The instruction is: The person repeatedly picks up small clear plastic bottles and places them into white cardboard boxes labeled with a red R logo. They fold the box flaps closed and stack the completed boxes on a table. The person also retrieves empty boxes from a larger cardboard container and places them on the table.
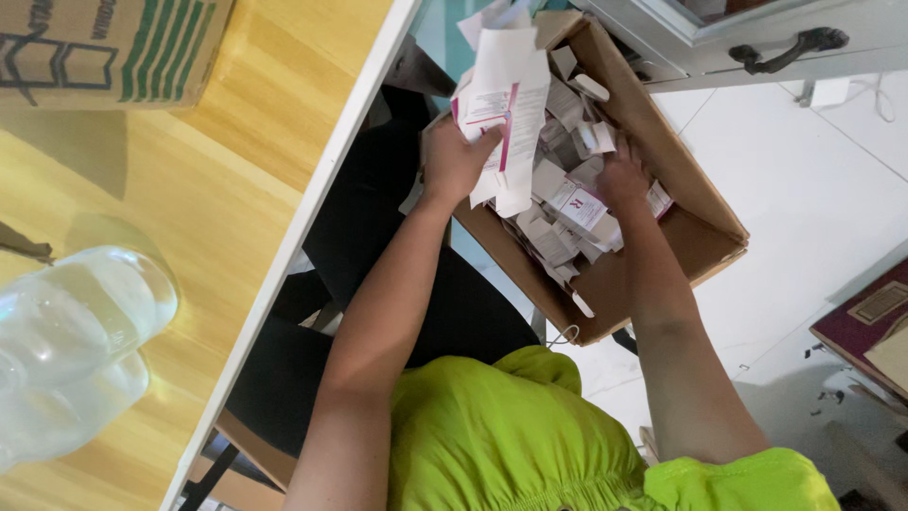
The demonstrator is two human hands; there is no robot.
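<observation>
At the upper centre of the frame, a brown cardboard box filled with small white cartons and folded paper is worked over by two bare hands. The left hand, just left of the box's near wall, is clamped on a sheaf of white leaflets with pink print, which is held upright above the heap. The right hand is sunk among the cartons at the box's middle, fingers spread and pressed down; whether anything is gripped there cannot be told. One white carton with a pink mark lies just beside that hand, toward the frame's centre.

A lime-green top fills the lower centre, with a dark chair seen beneath the left forearm. At the left, a wooden table with a white edge carries a clear plastic bottle at the lower left and a printed cardboard carton in the upper left corner. At the upper right, a grey cabinet with a black handle stands over the white floor. A maroon book lies at the right edge.
</observation>
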